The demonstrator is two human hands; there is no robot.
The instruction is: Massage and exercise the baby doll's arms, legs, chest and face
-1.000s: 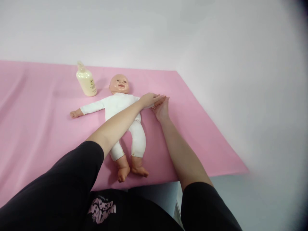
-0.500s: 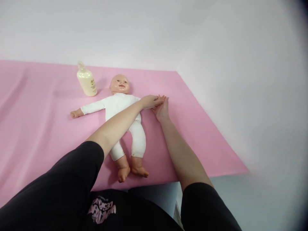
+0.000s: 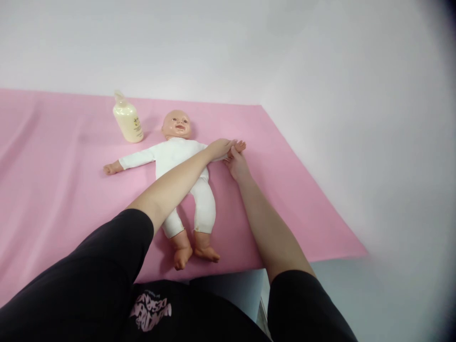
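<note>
A baby doll in a white suit lies face up on the pink sheet, its arms stretched out to the sides. My left hand reaches across its body and is closed around the forearm on the right side of the view. Just below, my right hand holds the same arm near the wrist, thumb lying against the doll's small hand. The doll's little fingers stick out beyond my thumb. Parts of my fingers are hidden under the doll's arm and behind each other.
A pump bottle of pale yellow liquid stands on the sheet, left of the doll's head. White walls rise behind and at the right. The table's front edge runs close to my body.
My right hand has drawn back slightly toward me, its thumb sliding from the doll's fingers down to the wrist. The doll's hand shows more. My left hand is almost still.
</note>
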